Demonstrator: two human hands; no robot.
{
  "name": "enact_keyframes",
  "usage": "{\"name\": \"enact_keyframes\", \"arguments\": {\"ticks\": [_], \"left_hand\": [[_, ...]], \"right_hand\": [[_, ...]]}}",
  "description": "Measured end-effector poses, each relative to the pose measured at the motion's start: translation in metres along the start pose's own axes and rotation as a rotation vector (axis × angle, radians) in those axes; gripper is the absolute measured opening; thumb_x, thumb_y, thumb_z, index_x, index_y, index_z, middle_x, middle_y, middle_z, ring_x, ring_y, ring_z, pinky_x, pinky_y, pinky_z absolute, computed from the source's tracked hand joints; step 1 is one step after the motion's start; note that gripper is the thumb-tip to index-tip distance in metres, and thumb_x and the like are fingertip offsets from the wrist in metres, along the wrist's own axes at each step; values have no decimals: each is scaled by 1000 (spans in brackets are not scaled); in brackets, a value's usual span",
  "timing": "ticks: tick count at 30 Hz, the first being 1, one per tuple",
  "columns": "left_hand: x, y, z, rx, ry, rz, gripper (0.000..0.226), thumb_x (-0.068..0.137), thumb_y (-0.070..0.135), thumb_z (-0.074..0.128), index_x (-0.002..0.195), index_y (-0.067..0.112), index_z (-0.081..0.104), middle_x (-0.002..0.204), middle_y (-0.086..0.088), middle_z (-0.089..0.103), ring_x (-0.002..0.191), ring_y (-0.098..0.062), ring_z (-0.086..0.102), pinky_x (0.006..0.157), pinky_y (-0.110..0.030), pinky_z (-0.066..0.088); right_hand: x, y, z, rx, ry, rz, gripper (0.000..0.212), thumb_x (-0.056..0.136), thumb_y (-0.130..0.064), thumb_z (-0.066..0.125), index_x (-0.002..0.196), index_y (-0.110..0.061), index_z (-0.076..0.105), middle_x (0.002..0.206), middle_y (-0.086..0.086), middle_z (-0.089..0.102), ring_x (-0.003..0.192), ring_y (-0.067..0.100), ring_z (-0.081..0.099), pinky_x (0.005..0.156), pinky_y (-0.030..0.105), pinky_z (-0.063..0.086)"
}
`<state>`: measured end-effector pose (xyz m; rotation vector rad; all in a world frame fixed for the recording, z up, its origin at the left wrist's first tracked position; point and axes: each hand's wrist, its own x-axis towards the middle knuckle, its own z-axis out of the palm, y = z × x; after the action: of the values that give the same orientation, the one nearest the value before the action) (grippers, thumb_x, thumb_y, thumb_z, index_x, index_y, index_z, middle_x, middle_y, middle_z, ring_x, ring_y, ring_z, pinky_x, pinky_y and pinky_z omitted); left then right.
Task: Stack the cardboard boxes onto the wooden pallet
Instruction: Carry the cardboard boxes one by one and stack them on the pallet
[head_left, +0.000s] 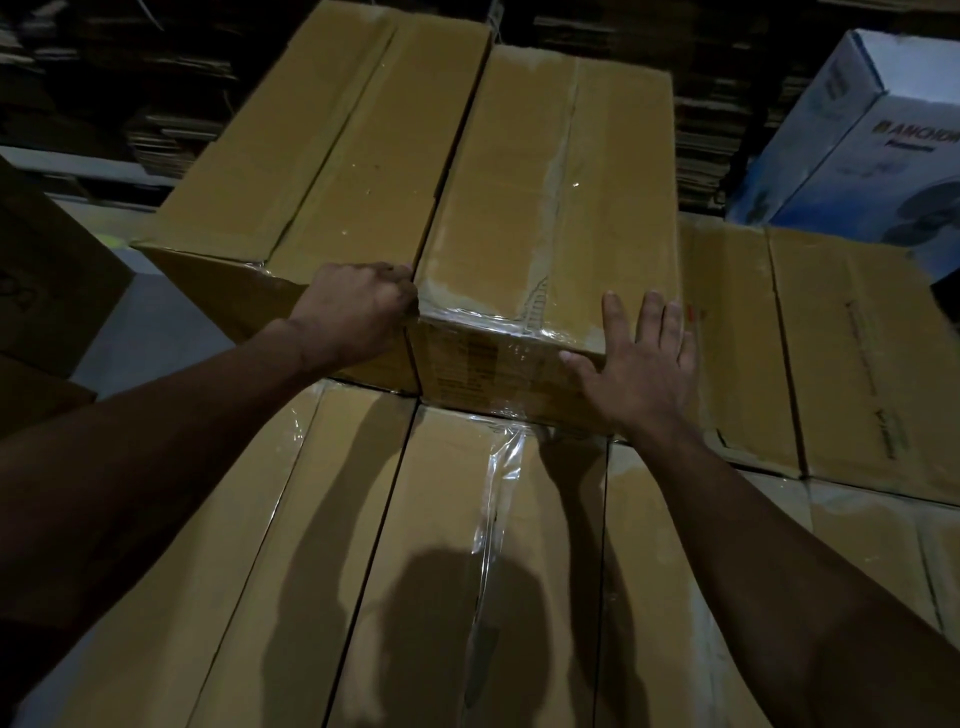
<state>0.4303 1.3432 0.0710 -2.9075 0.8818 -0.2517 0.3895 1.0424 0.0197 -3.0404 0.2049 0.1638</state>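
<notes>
Placement of an upper-tier carton: we read this as the seating step, in which the cardboard box (545, 208) already rests on the lower layer of boxes (447, 545) and is being squared against its neighbour box (322, 150) on the left. Our left hand (358, 312) is curled over the near top corner of the carton, its fingertips tucked into the seam between the two upper boxes, so we take it as gripping that edge. Our right hand (644, 364) lies flat with fingers spread, palm pressed on the near right corner and holding nothing. A lower box (810, 343) lies just beside on the right, and a blue-and-white printed carton (878, 130) stands beyond. We cannot see the wooden pallet, hidden under the stack. We judge that the next move calls for a firm push leftward and away, closing the seam and aligning the front faces.
</notes>
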Motion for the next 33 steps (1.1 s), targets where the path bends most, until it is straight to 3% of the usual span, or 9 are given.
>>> {"name": "enact_keyframes", "arguments": {"ticks": [4, 10, 18, 20, 24, 26, 29, 33], "left_hand": [[-5, 12, 6, -30, -9, -55, 35, 84, 32, 68, 114, 14, 62, 115, -9, 64, 108, -28, 63, 66, -39, 52], [-6, 12, 21, -16, 81, -88, 19, 92, 21, 54, 93, 8, 68, 100, -12, 66, 91, -31, 64, 56, -39, 52], [-6, 22, 28, 17, 66, -160, 7, 84, 8, 66, 89, 4, 68, 98, -13, 63, 88, -31, 63, 55, -39, 50], [-4, 30, 23, -16, 39, -239, 11, 88, 10, 63, 95, 3, 67, 107, -14, 61, 98, -31, 60, 65, -42, 52], [-4, 51, 4, -53, -224, -361, 44, 91, 26, 62, 130, 7, 53, 145, -15, 40, 134, -31, 38, 105, -44, 42], [-13, 64, -8, -114, -281, -385, 51, 91, 31, 61, 135, 10, 49, 150, -14, 36, 139, -31, 32, 109, -45, 38], [-47, 89, -26, -163, -305, -420, 50, 95, 36, 52, 139, 14, 46, 157, -8, 29, 146, -32, 22, 109, -49, 36], [-106, 126, -59, -213, -361, -449, 50, 98, 34, 44, 141, 7, 44, 158, -10, 28, 147, -32, 20, 111, -48, 35]], "right_hand": [[-1, 0, -2, -12, -6, 2, 87, 89, -79, 25, 159, -33, 0, 166, 13, -12, 153, 33, -11, 121, 51, 0], [0, 0, 0, -15, 0, 5, 86, 90, -78, 27, 159, -33, 1, 166, 13, -12, 153, 33, -11, 121, 50, -1], [0, -1, -4, -27, -14, -1, 85, 93, -75, 28, 159, -31, -1, 166, 16, -11, 152, 35, -11, 120, 52, -3], [-1, 0, -9, -29, -55, -18, 84, 94, -72, 30, 158, -30, -4, 165, 17, -13, 152, 37, -13, 120, 53, -4], [-9, -1, -33, -38, -203, -35, 86, 98, -63, 40, 159, -27, -7, 164, 19, -17, 151, 39, -13, 121, 54, -1], [-22, -3, -42, -6, -243, -29, 81, 98, -60, 42, 159, -24, 3, 166, 17, -8, 152, 39, -4, 120, 54, 8], [-69, -4, -50, 84, -215, -40, 71, 98, -59, 43, 154, -19, 25, 162, 15, 21, 147, 37, 22, 117, 52, 23], [-170, 1, -61, 171, -219, 1, 61, 99, -56, 41, 147, -17, 38, 148, 15, 46, 134, 36, 42, 109, 49, 35]]}}
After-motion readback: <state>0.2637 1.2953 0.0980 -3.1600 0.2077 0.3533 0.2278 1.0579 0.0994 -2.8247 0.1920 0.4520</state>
